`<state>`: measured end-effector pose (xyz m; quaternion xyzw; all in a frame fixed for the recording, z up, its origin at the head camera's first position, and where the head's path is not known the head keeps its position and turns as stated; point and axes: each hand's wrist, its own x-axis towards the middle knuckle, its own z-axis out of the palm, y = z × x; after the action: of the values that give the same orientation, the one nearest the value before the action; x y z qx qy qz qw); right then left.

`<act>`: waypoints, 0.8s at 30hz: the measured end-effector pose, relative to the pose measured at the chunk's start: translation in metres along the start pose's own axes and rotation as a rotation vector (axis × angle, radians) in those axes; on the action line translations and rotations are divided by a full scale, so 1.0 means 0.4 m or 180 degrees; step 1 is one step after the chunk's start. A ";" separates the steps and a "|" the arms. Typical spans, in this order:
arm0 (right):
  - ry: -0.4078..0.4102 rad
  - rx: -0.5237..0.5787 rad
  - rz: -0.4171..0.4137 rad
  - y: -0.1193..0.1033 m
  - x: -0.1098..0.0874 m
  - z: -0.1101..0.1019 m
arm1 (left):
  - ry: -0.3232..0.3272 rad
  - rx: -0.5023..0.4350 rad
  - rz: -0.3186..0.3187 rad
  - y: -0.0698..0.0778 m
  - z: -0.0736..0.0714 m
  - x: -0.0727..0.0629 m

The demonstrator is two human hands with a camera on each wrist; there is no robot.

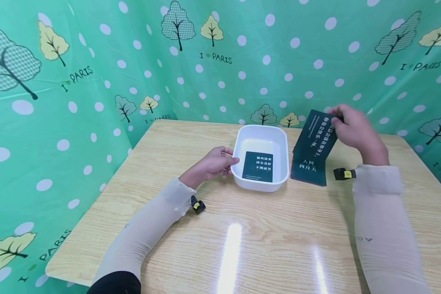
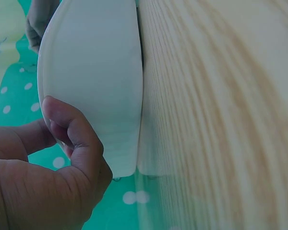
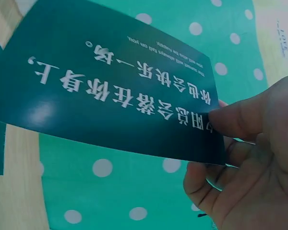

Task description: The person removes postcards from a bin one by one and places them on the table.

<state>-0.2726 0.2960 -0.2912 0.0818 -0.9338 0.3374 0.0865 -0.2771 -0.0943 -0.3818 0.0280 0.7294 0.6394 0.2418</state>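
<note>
- Nearest, two pale sleeves reach in over one wood-grain counter (image 1: 183, 249): the left sleeve (image 1: 147, 234) at the tub's 8 o'clock, the right sleeve (image 1: 382, 216) at its 4 o'clock.
- Two small black devices with yellow labels sit by the cuffs: the left device (image 1: 197, 205) at 8 o'clock, the right device (image 1: 344, 174) at 3.
- One white tub (image 1: 260, 187) rests upright on the counter; the left hand (image 1: 217, 162), at its 9 o'clock, has its grip closed on the rim, thumb and fingers pinching it.
- One dark green card (image 1: 258, 166) lies inside, toward 6 o'clock, with three lines of large white characters.
- At 3 o'clock, just beside the tub, lies at least one more card (image 1: 308, 178); whether several are stacked cannot be told.
- One held card (image 1: 314, 132) slants at 2 o'clock, overlapping that one in view; the right hand (image 1: 354, 128) pinches its end between thumb and fingers.
- Farthest, at 12 o'clock, hangs green dotted cloth (image 1: 297, 81).
</note>
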 end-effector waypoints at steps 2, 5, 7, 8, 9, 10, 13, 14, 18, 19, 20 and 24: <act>-0.0100 0.0002 0.0008 0.007 0.002 0.004 | -0.0001 -0.0005 0.0004 0.001 0.001 -0.001; -0.0226 -0.0036 -0.0006 0.018 0.005 0.010 | -0.0010 -0.0018 0.0004 0.002 0.002 -0.002; -0.0323 -0.0049 -0.0002 0.026 0.008 0.012 | -0.0010 -0.0017 0.0000 0.002 0.002 -0.002; -0.0379 -0.0056 0.0000 0.030 0.009 0.013 | -0.0011 -0.0018 -0.0002 0.002 0.002 -0.003; -0.0437 -0.0063 0.0007 0.033 0.010 0.014 | -0.0009 -0.0018 -0.0004 0.002 0.002 -0.003; -0.0503 -0.0059 0.0020 0.036 0.012 0.016 | -0.0009 -0.0018 -0.0006 0.002 0.002 -0.003; -0.0660 -0.0063 0.0047 0.044 0.015 0.021 | -0.0012 -0.0026 -0.0011 0.002 0.002 -0.004; -0.0709 -0.0078 0.0060 0.046 0.016 0.023 | -0.0014 -0.0030 -0.0014 0.002 0.002 -0.004; -0.0890 -0.0090 0.0139 0.057 0.018 0.030 | -0.0021 -0.0034 -0.0012 0.002 0.002 -0.004; -0.0930 -0.0090 0.0165 0.060 0.019 0.032 | -0.0020 -0.0036 -0.0011 0.002 0.002 -0.004; -0.0963 -0.0090 0.0186 0.063 0.019 0.034 | -0.0018 -0.0037 -0.0009 0.002 0.002 -0.004; -0.1043 -0.0095 0.0236 0.072 0.021 0.043 | -0.0011 -0.0039 -0.0008 0.002 0.001 -0.003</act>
<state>-0.2887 0.3059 -0.3201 0.1000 -0.9427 0.3086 -0.0783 -0.2759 -0.0942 -0.3808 0.0267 0.7250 0.6435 0.2441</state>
